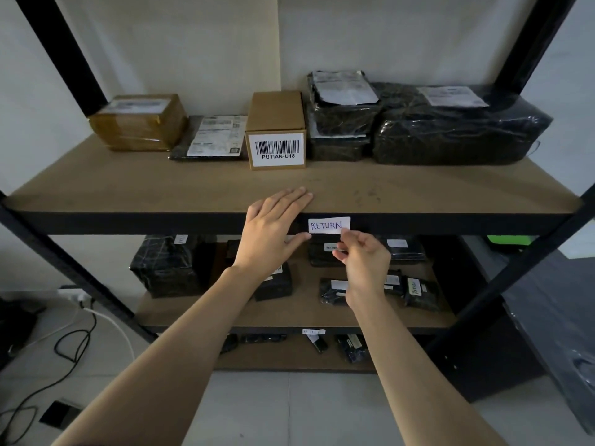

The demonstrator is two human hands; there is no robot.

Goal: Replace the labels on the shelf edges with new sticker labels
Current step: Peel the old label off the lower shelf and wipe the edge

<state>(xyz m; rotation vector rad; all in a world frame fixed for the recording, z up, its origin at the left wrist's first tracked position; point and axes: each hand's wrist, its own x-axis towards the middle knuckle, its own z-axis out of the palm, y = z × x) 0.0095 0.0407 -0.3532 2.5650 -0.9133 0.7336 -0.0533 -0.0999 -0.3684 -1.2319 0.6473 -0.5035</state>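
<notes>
Head cam view here, looking down at a black-framed rack. The white "RETURN" label (329, 225) sits on the dark front edge of the upper shelf (161, 223), long axis running left-right along that edge, flat against it as far as I can see.

The right hand (363, 262) is the one that matters: thumb and forefinger are pinched right at the label's lower right corner, so the label lies up and to the left of the pinch. Honestly can't tell if the corner is actually lifted or if the fingertips are just pressing on it. There also seems to be a small pale scrap lower in the same fingers, too small to say what it is.

The left hand (273, 226) is flat and spread, holding nothing, fingers draped over the shelf lip just left of the label, thumb underneath pointing at it. Looks like bracing to me.

My guess: any peel or smoothing has to travel leftward along the long axis, toward that left hand.
</notes>
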